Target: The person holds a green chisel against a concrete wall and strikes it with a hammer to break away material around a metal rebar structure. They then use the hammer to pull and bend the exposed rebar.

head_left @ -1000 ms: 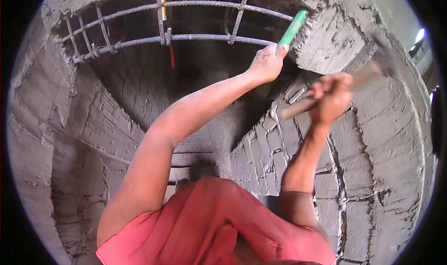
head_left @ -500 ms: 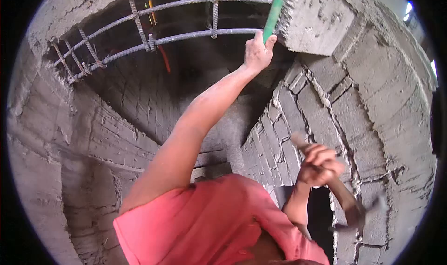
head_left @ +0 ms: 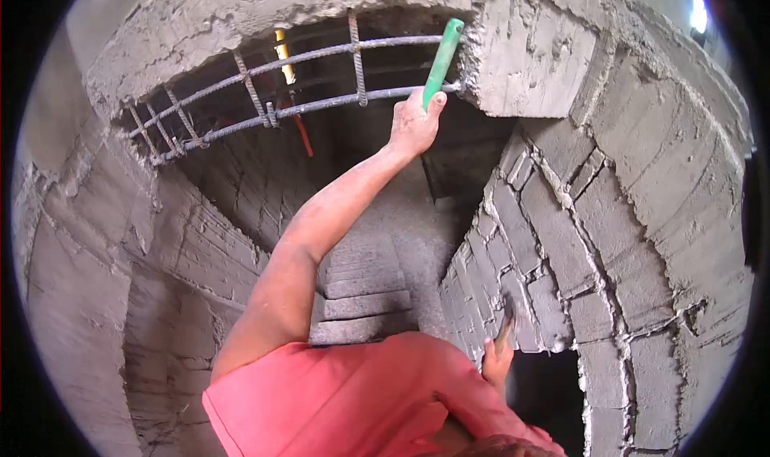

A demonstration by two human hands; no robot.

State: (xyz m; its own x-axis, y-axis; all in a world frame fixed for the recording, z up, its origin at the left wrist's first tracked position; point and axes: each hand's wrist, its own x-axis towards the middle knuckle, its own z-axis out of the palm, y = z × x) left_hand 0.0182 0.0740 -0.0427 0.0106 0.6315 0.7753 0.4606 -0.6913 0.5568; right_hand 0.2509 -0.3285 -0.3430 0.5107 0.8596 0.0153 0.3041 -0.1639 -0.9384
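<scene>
My left hand (head_left: 413,125) is closed around the lower end of a green rod-like tool (head_left: 443,62). This tool slants up to the right beside the broken edge of a concrete block (head_left: 533,68), and its upper end has a small dark hole. Close to the left hand, the bent rebar (head_left: 337,101) runs into the concrete. Low on the right, my right hand (head_left: 497,366) grips a hammer (head_left: 504,335) by its wooden handle. Its far end looks dark and blurred in front of the brick wall. The shirt and shoulder hide part of the right arm.
A rough grey brick wall (head_left: 553,224) curves along the right. Steps (head_left: 365,304) lie below, between the walls. A dark opening (head_left: 547,397) is at the lower right. A yellow tube (head_left: 285,60) and a red strip (head_left: 303,136) show behind the rebar.
My right hand has dropped down and left with the hammer, which has swung round. The left hand and green tool sit lower and further left in view, as the whole view has shifted.
</scene>
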